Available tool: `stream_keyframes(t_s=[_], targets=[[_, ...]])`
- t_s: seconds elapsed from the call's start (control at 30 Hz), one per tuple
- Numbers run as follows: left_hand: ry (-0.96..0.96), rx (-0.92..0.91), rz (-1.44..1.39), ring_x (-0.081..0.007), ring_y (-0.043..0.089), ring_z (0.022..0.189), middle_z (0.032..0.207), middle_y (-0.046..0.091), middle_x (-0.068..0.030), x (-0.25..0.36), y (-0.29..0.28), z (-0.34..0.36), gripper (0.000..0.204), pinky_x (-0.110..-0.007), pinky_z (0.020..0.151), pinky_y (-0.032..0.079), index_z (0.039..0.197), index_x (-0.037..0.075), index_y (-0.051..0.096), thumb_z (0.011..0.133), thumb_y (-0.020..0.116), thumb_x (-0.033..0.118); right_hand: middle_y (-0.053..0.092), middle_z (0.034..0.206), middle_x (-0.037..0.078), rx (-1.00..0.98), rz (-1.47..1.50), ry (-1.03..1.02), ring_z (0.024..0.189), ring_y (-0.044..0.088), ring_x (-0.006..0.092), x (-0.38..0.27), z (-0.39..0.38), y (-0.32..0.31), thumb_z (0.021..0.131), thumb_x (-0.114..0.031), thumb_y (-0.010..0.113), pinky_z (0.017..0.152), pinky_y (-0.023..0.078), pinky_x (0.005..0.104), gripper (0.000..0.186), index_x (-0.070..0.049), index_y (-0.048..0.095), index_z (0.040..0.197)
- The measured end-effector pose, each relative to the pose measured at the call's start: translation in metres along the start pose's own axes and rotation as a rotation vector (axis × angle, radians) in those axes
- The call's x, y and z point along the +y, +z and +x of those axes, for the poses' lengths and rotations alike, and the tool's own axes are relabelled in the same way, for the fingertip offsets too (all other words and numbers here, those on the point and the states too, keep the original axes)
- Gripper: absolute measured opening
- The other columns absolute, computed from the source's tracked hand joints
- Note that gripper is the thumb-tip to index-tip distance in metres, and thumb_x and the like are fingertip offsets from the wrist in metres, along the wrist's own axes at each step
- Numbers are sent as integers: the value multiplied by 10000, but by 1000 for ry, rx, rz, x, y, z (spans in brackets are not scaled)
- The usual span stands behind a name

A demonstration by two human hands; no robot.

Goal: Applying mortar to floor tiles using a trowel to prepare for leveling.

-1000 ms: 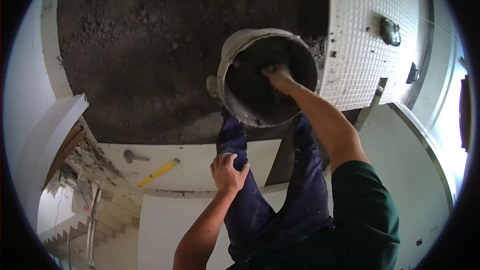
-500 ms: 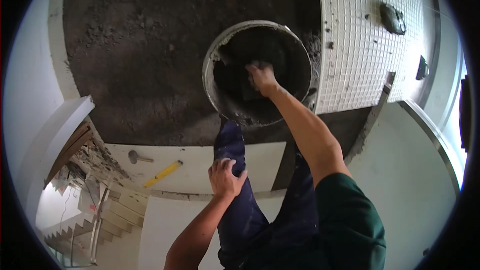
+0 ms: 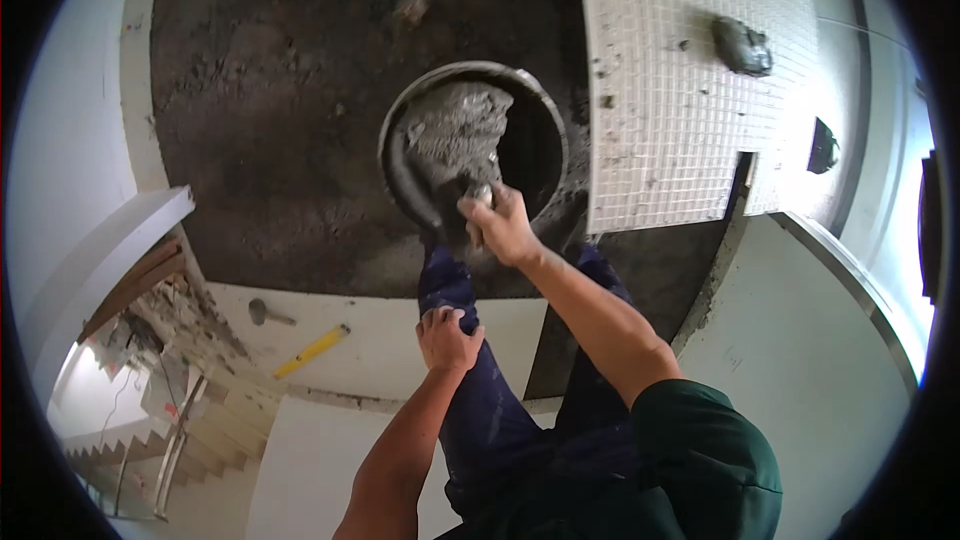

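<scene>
My right hand [image 3: 500,220] is closed round the handle of a trowel [image 3: 482,194] at the near rim of a round bucket [image 3: 562,145]. A large heap of wet grey mortar [image 3: 458,125] lies over the trowel's blade and hides it. The heap is above the bucket's dark inside, toward its left. My left hand [image 3: 448,338] rests on my left knee, its fingers spread over the dark blue trousers [image 3: 490,390].
On the right lies a white slab with a gridded back [image 3: 660,90], bearing a mortar lump [image 3: 742,46]. Dark mortar bed [image 3: 260,140] surrounds the bucket. A mallet [image 3: 260,313] and a yellow level [image 3: 312,351] lie on a pale tile [image 3: 380,325]; stairs [image 3: 215,440] descend lower left.
My right hand has come up and toward me from deep in the bucket, lifting the trowel with mortar on it. My left hand stays on the knee. The view has shifted somewhat.
</scene>
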State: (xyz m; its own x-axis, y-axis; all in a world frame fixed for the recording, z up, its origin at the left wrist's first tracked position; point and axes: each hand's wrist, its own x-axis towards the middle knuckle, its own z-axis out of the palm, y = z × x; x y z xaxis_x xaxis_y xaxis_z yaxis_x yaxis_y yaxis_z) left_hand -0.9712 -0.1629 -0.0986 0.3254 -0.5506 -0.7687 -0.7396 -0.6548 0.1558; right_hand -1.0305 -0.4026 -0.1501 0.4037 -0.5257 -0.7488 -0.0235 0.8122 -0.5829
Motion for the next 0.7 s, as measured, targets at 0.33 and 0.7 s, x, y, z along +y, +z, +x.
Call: stream_keyframes(t_s=[0.33,0.7], targets=[[-42,42,52,-278,568,1254,1230,675,-81,40,7,3,459,-442,1115,394,1119,113,753,778,839,408,661,752,174,575,-879,-616,623,668,295,-154,-70,-265,925,-197,670,583,536,417,187,-11,647,930],[-69,22,137,-295,581,1234,1200,691,-95,67,7,10,429,-447,1106,410,1084,113,765,763,848,385,711,989,320,867,-1468,-46,983,683,494,-297,24,-454,1001,-353,545,867,551,540,432,47,704,1041]])
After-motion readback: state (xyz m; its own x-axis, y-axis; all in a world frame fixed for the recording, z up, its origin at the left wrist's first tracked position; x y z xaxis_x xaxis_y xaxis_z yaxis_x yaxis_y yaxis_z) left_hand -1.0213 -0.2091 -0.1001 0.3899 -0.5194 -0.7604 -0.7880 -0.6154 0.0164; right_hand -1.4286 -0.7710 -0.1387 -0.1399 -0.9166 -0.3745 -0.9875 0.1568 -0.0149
